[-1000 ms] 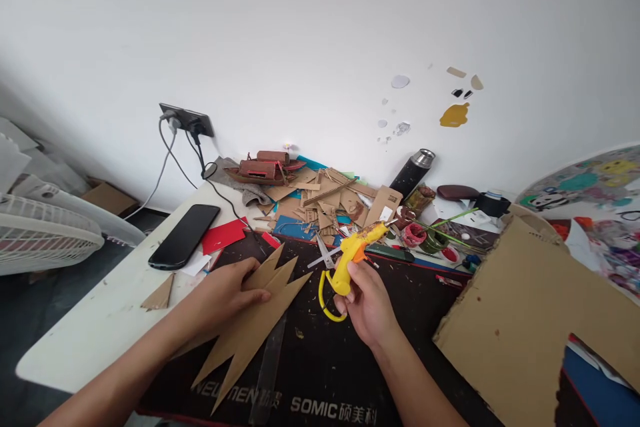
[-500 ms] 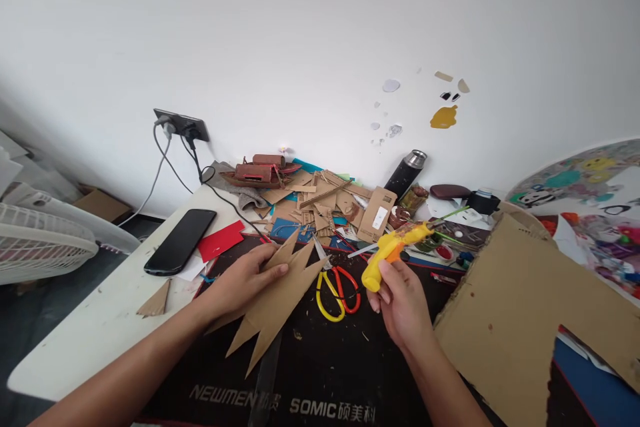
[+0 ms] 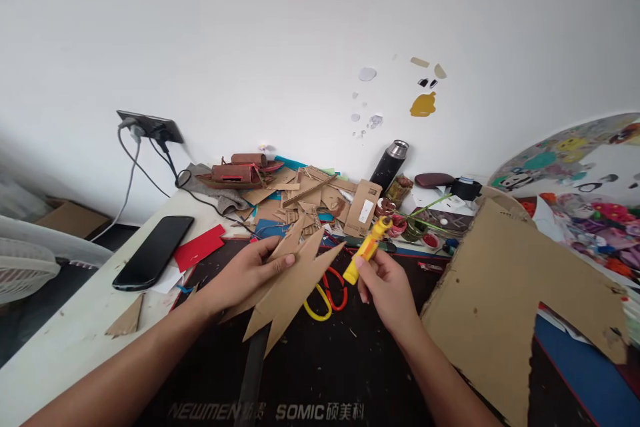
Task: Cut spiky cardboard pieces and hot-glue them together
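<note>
My left hand (image 3: 257, 273) grips a cardboard cutout (image 3: 293, 283) with jagged pointed ends, thumb on top and the other fingers mostly hidden behind it. A yellow hot glue gun (image 3: 367, 250) is in my right hand (image 3: 385, 287), its nozzle pointing up and away to the right. Between the hands lie scissors with one yellow and one red handle (image 3: 337, 290); the cutout covers their blades. A dark flat strip, perhaps a ruler (image 3: 253, 373), runs out from under the cutout on the black mat (image 3: 320, 373).
A large cardboard sheet (image 3: 485, 293) leans at the right. Cardboard scraps (image 3: 310, 197), a model boat (image 3: 237, 173) and a black thermos (image 3: 390, 163) stand along the wall. A phone (image 3: 154, 253) and red paper (image 3: 200, 247) lie left. A fan (image 3: 27, 260) is beyond the table edge.
My left hand has lifted and shifted the cutout right, over the scissors' blades. The glue gun has turned in my right hand, nozzle now pointing more away. The view has swung slightly right.
</note>
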A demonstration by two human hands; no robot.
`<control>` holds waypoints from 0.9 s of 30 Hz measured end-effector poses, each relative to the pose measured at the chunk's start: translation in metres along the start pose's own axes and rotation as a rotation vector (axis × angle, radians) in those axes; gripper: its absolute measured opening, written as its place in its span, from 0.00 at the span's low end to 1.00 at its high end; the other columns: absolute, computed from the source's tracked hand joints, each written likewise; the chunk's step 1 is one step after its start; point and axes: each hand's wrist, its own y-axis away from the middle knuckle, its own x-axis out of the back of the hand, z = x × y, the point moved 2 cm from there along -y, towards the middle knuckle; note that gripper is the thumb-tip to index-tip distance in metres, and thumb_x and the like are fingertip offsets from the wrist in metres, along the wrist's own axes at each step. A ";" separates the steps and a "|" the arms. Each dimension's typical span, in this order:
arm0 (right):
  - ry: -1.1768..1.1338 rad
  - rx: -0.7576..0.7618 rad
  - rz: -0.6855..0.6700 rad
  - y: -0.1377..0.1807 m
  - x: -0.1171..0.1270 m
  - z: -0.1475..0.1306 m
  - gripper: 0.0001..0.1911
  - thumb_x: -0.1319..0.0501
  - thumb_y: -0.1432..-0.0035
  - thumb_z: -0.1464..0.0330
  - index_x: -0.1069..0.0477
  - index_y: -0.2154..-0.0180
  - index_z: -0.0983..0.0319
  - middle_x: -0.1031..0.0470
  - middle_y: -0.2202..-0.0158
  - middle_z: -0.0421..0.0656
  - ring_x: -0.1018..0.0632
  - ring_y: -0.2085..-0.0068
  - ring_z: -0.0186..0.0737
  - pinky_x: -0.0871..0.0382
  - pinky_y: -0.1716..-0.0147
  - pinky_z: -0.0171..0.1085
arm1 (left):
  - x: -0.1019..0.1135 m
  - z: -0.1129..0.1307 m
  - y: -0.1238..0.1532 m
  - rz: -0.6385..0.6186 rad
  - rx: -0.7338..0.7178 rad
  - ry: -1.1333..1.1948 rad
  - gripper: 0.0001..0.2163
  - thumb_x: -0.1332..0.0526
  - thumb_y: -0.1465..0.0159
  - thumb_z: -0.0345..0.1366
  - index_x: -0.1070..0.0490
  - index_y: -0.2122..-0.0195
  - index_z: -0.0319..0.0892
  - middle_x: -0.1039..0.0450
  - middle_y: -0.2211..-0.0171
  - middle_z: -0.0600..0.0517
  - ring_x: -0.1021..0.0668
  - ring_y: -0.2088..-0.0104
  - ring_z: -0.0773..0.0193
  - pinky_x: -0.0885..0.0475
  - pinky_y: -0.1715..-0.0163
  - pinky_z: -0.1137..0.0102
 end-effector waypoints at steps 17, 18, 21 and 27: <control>-0.346 -0.113 -0.089 -0.039 -0.041 0.023 0.21 0.23 0.48 0.53 0.18 0.58 0.58 0.16 0.64 0.42 0.20 0.68 0.45 0.25 0.68 0.39 | -0.043 0.005 -0.024 -0.137 0.133 0.564 0.26 0.23 0.43 0.55 0.18 0.49 0.44 0.15 0.60 0.46 0.16 0.64 0.56 0.23 0.63 0.67; -0.354 -0.120 -0.079 -0.041 -0.041 0.026 0.20 0.23 0.48 0.53 0.18 0.59 0.58 0.16 0.65 0.42 0.20 0.68 0.45 0.26 0.68 0.39 | -0.042 0.006 -0.025 -0.137 0.131 0.545 0.26 0.23 0.42 0.56 0.18 0.49 0.45 0.15 0.60 0.47 0.17 0.63 0.56 0.23 0.63 0.67; -0.368 -0.141 -0.054 -0.045 -0.043 0.033 0.20 0.23 0.48 0.52 0.19 0.60 0.57 0.16 0.66 0.41 0.20 0.68 0.45 0.27 0.70 0.38 | -0.040 0.006 -0.026 -0.133 0.129 0.492 0.27 0.25 0.41 0.57 0.18 0.47 0.46 0.15 0.60 0.48 0.17 0.62 0.55 0.24 0.64 0.67; -0.397 -0.141 -0.101 -0.046 -0.048 0.038 0.21 0.23 0.48 0.52 0.20 0.61 0.59 0.18 0.67 0.41 0.21 0.71 0.41 0.28 0.73 0.36 | -0.032 0.001 -0.027 -0.084 0.130 0.450 0.25 0.24 0.43 0.56 0.17 0.50 0.46 0.15 0.59 0.48 0.17 0.64 0.55 0.24 0.64 0.67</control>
